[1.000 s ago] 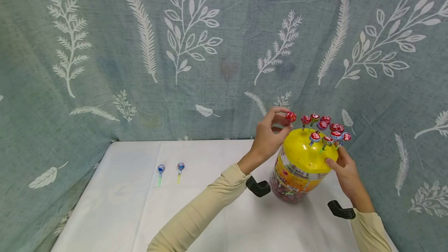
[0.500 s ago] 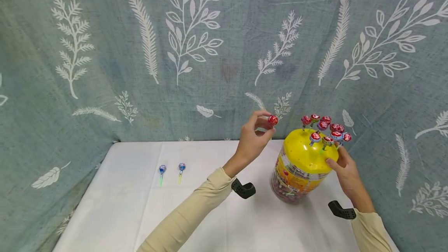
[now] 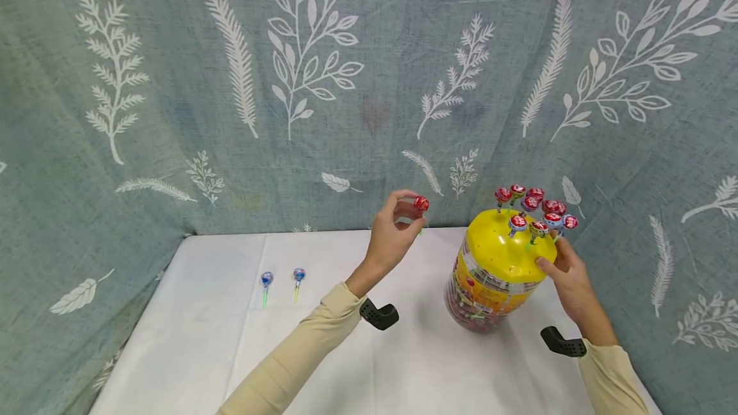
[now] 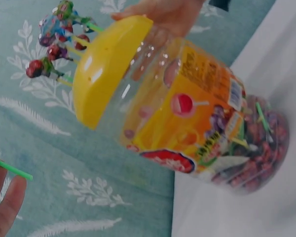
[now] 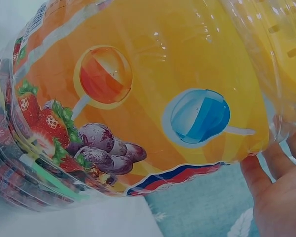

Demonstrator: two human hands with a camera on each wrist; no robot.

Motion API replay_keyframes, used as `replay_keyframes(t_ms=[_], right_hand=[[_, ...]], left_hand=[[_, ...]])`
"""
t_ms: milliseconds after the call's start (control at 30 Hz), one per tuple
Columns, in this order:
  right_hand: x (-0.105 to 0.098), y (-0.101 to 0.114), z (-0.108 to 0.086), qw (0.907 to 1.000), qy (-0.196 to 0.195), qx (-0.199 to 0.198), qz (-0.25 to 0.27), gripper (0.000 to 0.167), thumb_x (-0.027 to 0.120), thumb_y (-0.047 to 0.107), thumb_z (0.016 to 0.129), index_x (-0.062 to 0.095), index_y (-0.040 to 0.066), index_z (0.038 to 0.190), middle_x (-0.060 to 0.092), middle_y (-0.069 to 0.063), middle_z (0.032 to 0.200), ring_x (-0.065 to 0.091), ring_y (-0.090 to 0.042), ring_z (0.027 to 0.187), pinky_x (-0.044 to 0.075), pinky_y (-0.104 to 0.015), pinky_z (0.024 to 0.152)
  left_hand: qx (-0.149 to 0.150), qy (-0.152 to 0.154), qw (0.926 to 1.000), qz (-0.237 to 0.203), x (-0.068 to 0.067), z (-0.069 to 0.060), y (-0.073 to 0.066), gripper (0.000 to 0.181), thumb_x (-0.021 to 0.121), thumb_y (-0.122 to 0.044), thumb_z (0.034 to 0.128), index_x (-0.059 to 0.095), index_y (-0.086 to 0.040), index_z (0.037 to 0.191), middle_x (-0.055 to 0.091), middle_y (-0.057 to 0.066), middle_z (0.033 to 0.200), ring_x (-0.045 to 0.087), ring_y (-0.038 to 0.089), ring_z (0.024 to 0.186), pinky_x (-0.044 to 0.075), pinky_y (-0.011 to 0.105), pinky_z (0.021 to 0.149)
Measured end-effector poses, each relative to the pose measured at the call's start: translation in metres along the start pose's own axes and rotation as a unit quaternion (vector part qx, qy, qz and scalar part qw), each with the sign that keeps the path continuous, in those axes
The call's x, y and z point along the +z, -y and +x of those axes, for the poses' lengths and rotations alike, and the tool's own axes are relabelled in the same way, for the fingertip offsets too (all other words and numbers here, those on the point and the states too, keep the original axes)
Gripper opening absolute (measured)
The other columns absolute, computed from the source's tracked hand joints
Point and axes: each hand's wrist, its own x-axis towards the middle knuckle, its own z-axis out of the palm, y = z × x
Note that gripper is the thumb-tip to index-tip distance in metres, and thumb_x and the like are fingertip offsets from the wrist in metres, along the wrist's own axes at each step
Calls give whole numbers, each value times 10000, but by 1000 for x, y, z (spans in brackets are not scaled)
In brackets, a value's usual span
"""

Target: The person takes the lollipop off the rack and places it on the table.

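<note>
Red lollipop (image 3: 421, 203), pinched in left grip (image 3: 387, 235), now farther from jar (image 3: 490, 290), which right grip (image 3: 572, 282) holds.

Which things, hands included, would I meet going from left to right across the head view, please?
Blue-wrapped lollipop with a green stick → blue-wrapped lollipop with a yellow stick → left hand → red lollipop at its fingertips → yellow-lidded jar → right hand.
</note>
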Motion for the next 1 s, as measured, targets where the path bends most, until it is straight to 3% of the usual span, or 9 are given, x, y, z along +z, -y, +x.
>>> replay_keyframes(t_ms=[200, 400, 600, 1000], right_hand=[[1, 0, 0, 10000, 22, -39, 28, 479, 512, 80, 963, 330, 145, 1401, 448, 72, 1297, 476, -50, 1121, 386, -96, 896], [-1, 2, -2, 9999, -62, 50, -85, 582, 513, 101, 968, 238, 122, 1481, 431, 82, 1318, 459, -43, 1135, 377, -90, 893], [0, 5, -2, 9999, -67, 106, -75, 606, 519, 108, 966, 217, 110, 1491, 411, 62, 1341, 441, -53, 1155, 372, -99, 911], [0, 1, -1, 9999, -35, 113, 11, 589, 516, 99, 964, 230, 114, 1479, 405, 57, 1345, 441, -48, 1158, 381, -93, 897]], left_hand=[[-34, -128, 9998, 114, -9, -5, 10, 386, 638, 83, 834, 499, 40, 1192, 620, 215, 936, 634, 334, 845, 539, 407, 676], [-125, -83, 9997, 209, -15, -12, 21, 377, 646, 78, 834, 503, 51, 1182, 622, 230, 939, 638, 342, 849, 541, 452, 681], [-314, -173, 9988, 343, -26, -21, 31, 382, 647, 87, 827, 510, 31, 1179, 627, 191, 942, 637, 336, 851, 546, 421, 674], [-760, -346, 9947, 591, -47, -39, 56, 377, 660, 79, 820, 520, 44, 1169, 625, 234, 923, 634, 359, 840, 548, 340, 651]])
